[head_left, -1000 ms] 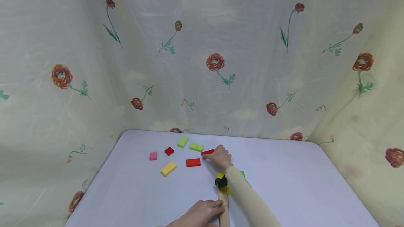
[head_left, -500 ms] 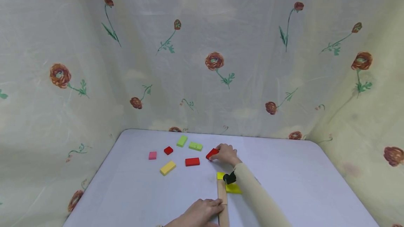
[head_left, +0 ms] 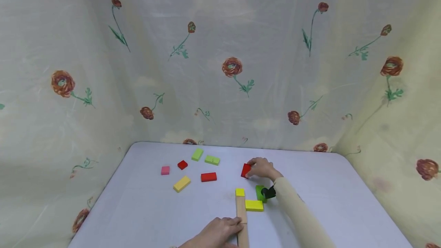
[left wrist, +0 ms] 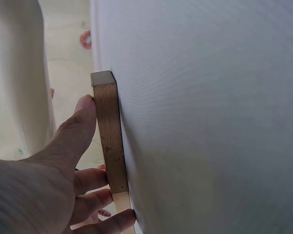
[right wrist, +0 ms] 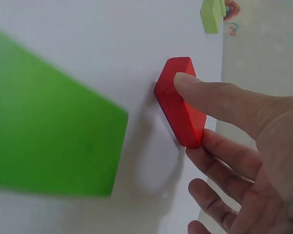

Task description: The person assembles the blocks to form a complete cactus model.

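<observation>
Flowered curtain (head_left: 203,60) all round, pale counter (head_left: 148,217) below, and here you are with both hands at work.

Your right hand (head_left: 263,168) has a red block (head_left: 245,170) pinched, thumb on one face, fingers on the other. It sits at the left side of that hand, long axis running roughly away from you; whether it's clear of the counter, I can't tell. That's the relation that counts: it hangs beyond the gap between the yellow square (head_left: 240,192) and the green block (head_left: 260,190), and your left hand is well apart.

Your left hand (head_left: 218,230) has its fingers laid fairly straight against the wood, pressing by the seam between the far strip (head_left: 241,209) and the near strip (head_left: 242,236), end to end, pointing away from you. The square caps the far end. The yellow bar (head_left: 254,205) lies crosswise just right of the wood, the green one just behind its right end.

Farther left, loose: a second red (head_left: 208,177), crosswise, a small red (head_left: 182,165), a pink (head_left: 165,170), a pale yellow (head_left: 182,183) set slantwise, and two limes, one left (head_left: 197,154), one right (head_left: 211,160).

Count them: three reds, two wood strips, two bright yellows, one pale yellow, one green, two limes, one pink.
</observation>
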